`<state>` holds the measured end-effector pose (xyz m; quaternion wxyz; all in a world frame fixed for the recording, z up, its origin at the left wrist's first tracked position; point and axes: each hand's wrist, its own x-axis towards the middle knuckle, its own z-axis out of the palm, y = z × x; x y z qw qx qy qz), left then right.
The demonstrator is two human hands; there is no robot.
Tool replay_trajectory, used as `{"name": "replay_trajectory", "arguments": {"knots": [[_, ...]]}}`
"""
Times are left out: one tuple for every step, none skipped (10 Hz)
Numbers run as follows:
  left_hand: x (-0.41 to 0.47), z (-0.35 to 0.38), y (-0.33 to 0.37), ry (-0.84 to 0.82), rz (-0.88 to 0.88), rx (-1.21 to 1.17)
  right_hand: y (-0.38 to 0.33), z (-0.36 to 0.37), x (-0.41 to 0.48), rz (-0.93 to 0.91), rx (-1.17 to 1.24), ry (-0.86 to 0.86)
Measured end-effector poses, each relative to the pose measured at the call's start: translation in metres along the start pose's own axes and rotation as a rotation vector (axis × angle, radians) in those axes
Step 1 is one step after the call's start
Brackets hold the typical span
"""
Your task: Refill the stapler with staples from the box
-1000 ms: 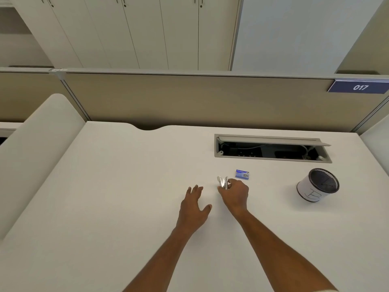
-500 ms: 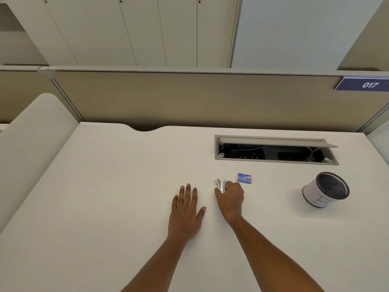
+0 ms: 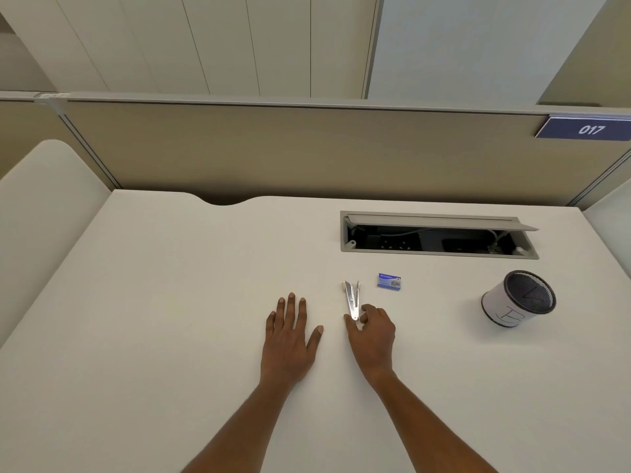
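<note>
A small silver stapler (image 3: 351,299) lies on the white desk (image 3: 170,302), swung open in a narrow V with its hinge end nearest me. My right hand (image 3: 372,332) pinches that hinge end between thumb and fingers. My left hand (image 3: 290,331) rests flat on the desk to the left of the stapler, fingers spread, holding nothing. A small blue staple box (image 3: 389,281) lies shut just right of the stapler's far end, apart from both hands.
An open cable tray (image 3: 437,238) with a raised lid is sunk into the desk behind the box. A white cup with a black mesh inside (image 3: 519,298) stands at the right. A beige partition (image 3: 307,151) closes the desk's far edge.
My left hand has settled flat on the desk. My right hand slid back along the stapler to its near end, so more of the stapler shows.
</note>
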<state>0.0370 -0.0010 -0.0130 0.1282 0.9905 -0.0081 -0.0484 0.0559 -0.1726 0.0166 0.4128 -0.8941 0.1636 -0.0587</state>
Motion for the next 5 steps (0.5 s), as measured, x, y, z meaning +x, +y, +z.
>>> {"name": "replay_trajectory", "arguments": {"knots": [[0.000, 0.000, 0.000, 0.002, 0.007, 0.003, -0.002, 0.002, 0.007, 0.014, -0.012, -0.006], [0.000, 0.000, -0.001, -0.012, 0.007, -0.014, -0.004, 0.001, 0.009, 0.025, -0.027, -0.018], [0.001, 0.001, -0.001, -0.005, 0.008, -0.019, -0.003, -0.001, 0.009, 0.036, -0.019, -0.041], [0.001, -0.004, 0.001, -0.014, 0.006, -0.033, -0.001, -0.008, 0.005, 0.045, 0.008, -0.082], [-0.001, -0.005, 0.001, -0.005, 0.015, -0.046, -0.004, -0.019, 0.001, 0.066, 0.090, -0.085]]}}
